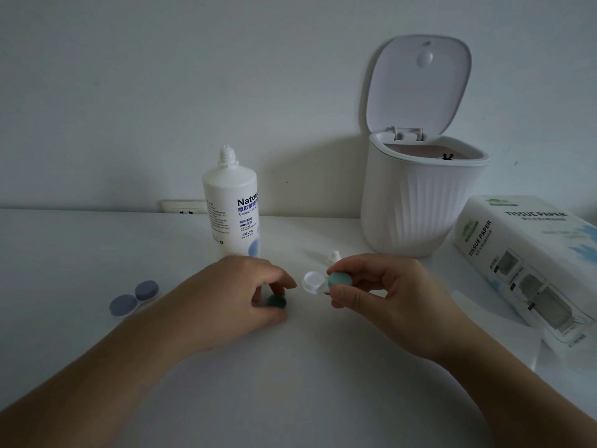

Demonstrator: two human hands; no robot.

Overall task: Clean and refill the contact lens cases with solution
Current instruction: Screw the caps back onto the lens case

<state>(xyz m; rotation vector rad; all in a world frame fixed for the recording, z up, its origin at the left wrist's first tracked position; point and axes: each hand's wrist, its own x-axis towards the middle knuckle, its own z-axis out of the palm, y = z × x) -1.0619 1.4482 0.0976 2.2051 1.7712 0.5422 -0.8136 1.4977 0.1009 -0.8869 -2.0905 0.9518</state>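
My right hand [378, 286] pinches a white contact lens case [313, 282] by its capped end, where a green cap [339, 281] sits; the other well is uncovered and faces up. My left hand [245, 292] rests on the table with its fingertips around a loose green cap [277, 301]. A second case with two blue-grey caps [134, 299] lies at the left. The solution bottle [231, 205] stands uncapped behind my hands. Its small white cap [334, 255] lies just behind my right hand.
A white ribbed bin [416, 202] with its lid up stands at the back right. A tissue paper pack [529, 260] lies along the right edge. The white table [290, 383] meets the wall behind, where a wall socket [184, 206] shows.
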